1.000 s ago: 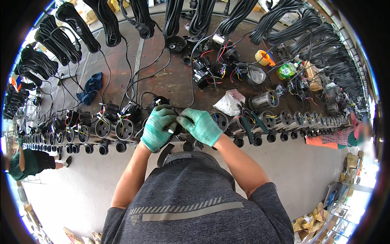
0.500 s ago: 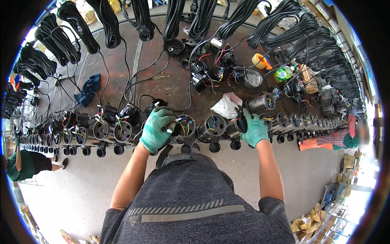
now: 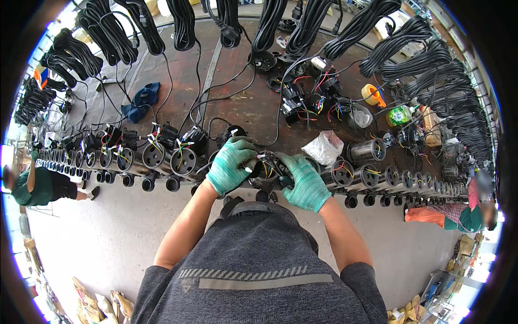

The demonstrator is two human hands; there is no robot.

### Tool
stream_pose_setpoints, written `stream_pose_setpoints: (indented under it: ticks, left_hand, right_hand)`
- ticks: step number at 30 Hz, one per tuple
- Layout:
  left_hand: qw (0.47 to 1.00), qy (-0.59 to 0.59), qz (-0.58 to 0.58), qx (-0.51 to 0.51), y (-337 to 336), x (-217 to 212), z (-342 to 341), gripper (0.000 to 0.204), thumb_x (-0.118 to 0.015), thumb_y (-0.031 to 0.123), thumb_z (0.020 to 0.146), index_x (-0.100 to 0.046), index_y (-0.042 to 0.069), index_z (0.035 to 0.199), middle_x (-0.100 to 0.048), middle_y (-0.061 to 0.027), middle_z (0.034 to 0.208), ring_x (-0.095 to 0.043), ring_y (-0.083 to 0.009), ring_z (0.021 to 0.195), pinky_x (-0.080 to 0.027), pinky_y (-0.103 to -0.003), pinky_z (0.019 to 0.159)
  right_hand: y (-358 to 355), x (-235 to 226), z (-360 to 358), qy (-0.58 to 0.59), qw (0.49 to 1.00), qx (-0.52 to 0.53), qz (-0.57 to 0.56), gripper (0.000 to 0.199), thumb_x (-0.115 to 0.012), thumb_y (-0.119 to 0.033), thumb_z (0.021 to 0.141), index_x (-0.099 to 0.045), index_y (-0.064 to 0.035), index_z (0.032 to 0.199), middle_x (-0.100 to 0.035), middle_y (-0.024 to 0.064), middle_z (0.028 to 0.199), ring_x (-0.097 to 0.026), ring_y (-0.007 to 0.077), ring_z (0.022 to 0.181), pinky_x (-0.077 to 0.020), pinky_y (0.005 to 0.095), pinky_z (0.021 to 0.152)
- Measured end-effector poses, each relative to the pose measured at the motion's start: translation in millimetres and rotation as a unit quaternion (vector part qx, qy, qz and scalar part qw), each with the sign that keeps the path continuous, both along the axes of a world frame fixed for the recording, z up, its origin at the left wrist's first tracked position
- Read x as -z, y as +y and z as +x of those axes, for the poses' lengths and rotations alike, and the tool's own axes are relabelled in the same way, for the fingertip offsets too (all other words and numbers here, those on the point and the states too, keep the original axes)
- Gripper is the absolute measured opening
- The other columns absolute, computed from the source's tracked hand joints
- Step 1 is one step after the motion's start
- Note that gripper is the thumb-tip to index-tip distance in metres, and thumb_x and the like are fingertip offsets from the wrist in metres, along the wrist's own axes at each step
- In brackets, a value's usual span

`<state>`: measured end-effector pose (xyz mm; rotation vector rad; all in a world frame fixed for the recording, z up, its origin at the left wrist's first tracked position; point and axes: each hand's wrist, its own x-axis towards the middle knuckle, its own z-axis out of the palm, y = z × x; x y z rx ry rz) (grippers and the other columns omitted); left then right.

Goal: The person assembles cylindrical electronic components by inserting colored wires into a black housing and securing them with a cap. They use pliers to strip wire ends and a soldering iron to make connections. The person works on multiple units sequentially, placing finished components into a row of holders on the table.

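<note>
My left hand (image 3: 233,166), in a green knit glove, is closed round wires with white connectors (image 3: 249,169) beside an open metal cylinder. My right hand (image 3: 306,182), gloved alike, grips black-handled pliers (image 3: 283,174). The jaws meet the wires at the cylinder's mouth, though fingers partly hide the contact. Just beyond my left hand sits a round black cap (image 3: 235,132) with a white connector and a black cord. Left of it, a metal cylinder (image 3: 184,161) with coloured wires lies in the row.
Coiled black cords (image 3: 272,24) hang along the far side. On the table (image 3: 237,102) lie a blue cloth (image 3: 141,102), a white plastic bag (image 3: 322,147), orange tape (image 3: 373,95), a green bottle (image 3: 400,115) and loose wired parts. Other people stand at far left (image 3: 35,183) and far right (image 3: 458,216).
My right hand has moved left with the pliers, from a cylinder farther right to the wires beside my left hand. The whole view has shifted, so the table appears farther right.
</note>
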<state>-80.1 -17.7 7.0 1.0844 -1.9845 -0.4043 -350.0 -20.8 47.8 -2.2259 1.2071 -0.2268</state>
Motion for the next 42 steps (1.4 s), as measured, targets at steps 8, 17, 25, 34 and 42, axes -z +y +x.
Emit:
stream_pose_setpoints:
  ticks: [8, 17, 25, 34, 42]
  left_hand:
    - [1.000, -0.006, 0.011, 0.002, 2, -8, -2, 0.022, -0.079, 0.004, 0.079, -0.077, 0.003, 0.101, -0.075, -0.0114, 0.107, -0.068, -0.0372, 0.116, -0.054, -0.047, 0.101]
    - [0.997, 0.059, 0.050, 0.022, 0, 0, 2, 0.023, -0.075, 0.001, 0.081, -0.077, 0.000, 0.104, -0.075, -0.0140, 0.109, -0.068, -0.0381, 0.113, -0.054, -0.046, 0.101]
    - [0.989, 0.108, 0.098, 0.034, 1, 5, 9, 0.024, -0.073, -0.001, 0.084, -0.074, -0.002, 0.108, -0.072, -0.0167, 0.115, -0.068, -0.0376, 0.110, -0.056, -0.044, 0.098]
    - [0.998, 0.021, 0.052, 0.005, -7, -8, -2, 0.020, -0.071, -0.001, 0.082, -0.069, 0.000, 0.102, -0.068, -0.0177, 0.109, -0.065, -0.0412, 0.104, -0.053, -0.048, 0.094]
    - [0.997, 0.055, 0.052, 0.005, -5, -4, 0, 0.016, -0.068, 0.000, 0.085, -0.066, -0.002, 0.100, -0.066, -0.0184, 0.106, -0.062, -0.0415, 0.097, -0.052, -0.047, 0.089]
  right_hand:
    - [-4, 2, 13, 0.004, 1.000, -0.012, -0.017, 0.083, -0.078, -0.014, 0.078, -0.048, -0.0131, 0.156, -0.059, 0.0219, 0.119, -0.063, 0.0422, 0.110, -0.0538, 0.0504, 0.096]
    - [-11, 15, 24, 0.072, 0.995, -0.038, -0.052, 0.088, -0.084, -0.021, 0.082, -0.044, -0.0109, 0.160, -0.061, 0.0215, 0.119, -0.068, 0.0407, 0.106, -0.0568, 0.0499, 0.091]
    - [-16, 30, 30, 0.063, 0.993, -0.037, -0.089, 0.085, -0.084, -0.022, 0.082, -0.046, -0.0103, 0.157, -0.061, 0.0213, 0.115, -0.068, 0.0417, 0.102, -0.0566, 0.0513, 0.091]
    - [-13, -9, 9, -0.112, 0.991, -0.037, 0.068, 0.100, -0.077, -0.020, 0.079, -0.033, -0.0134, 0.169, -0.058, 0.0281, 0.133, -0.059, 0.0424, 0.129, -0.0487, 0.0462, 0.112]
    - [-30, -8, -105, 0.215, 0.942, 0.230, -0.117, 0.087, -0.084, -0.030, 0.080, -0.050, -0.0204, 0.160, -0.064, 0.0184, 0.135, -0.060, 0.0434, 0.122, -0.0527, 0.0530, 0.106]
